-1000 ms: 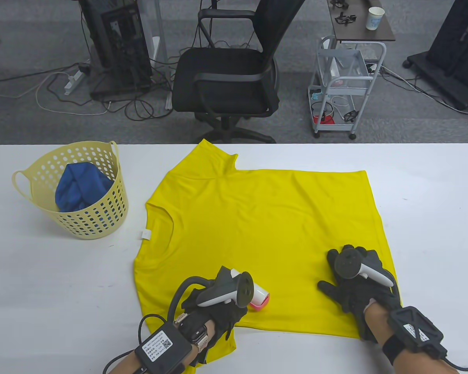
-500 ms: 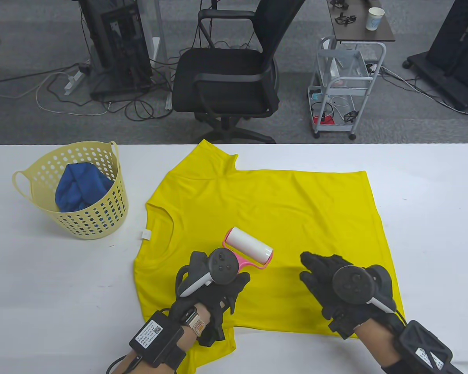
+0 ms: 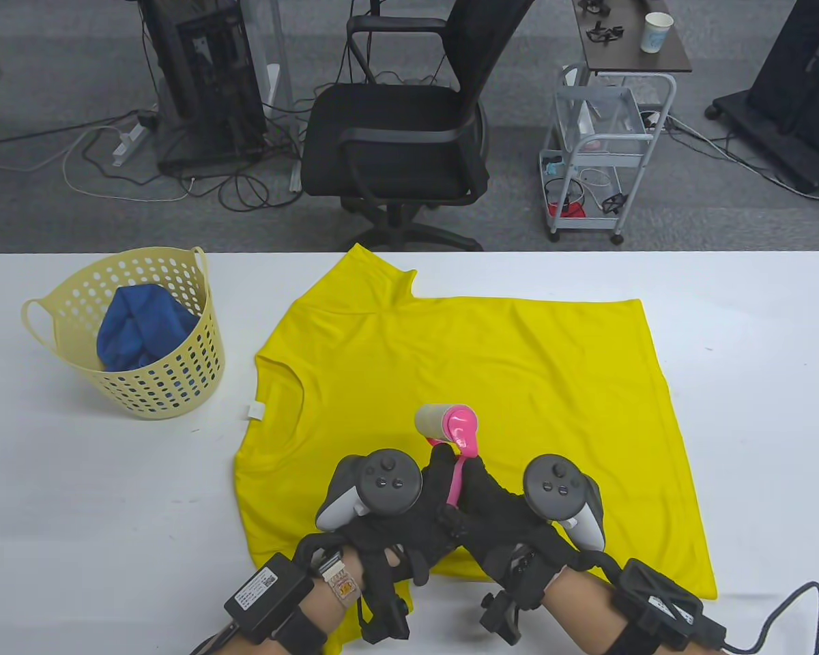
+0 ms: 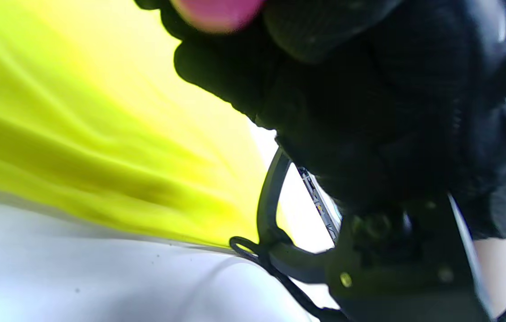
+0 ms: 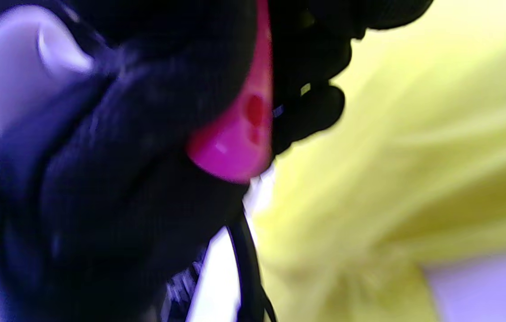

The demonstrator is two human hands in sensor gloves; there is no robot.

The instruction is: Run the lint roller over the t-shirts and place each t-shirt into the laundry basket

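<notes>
both hands meet on the lint roller above the yellow t-shirt

the lint roller [image 3: 447,426] stands tilted over the near middle of the yellow t-shirt [image 3: 491,368], which lies spread flat on the white table [image 3: 757,355]. its pink handle [image 3: 456,481] runs down between the left hand [image 3: 399,522] and the right hand [image 3: 501,518], and the gloved fingers of both curl around it, touching each other. the right wrist view shows the handle's pink end [image 5: 235,152] gripped in black glove. the laundry basket [image 3: 157,396] sits well apart at the table's far left, a blue t-shirt [image 3: 140,327] bundled inside.
</notes>
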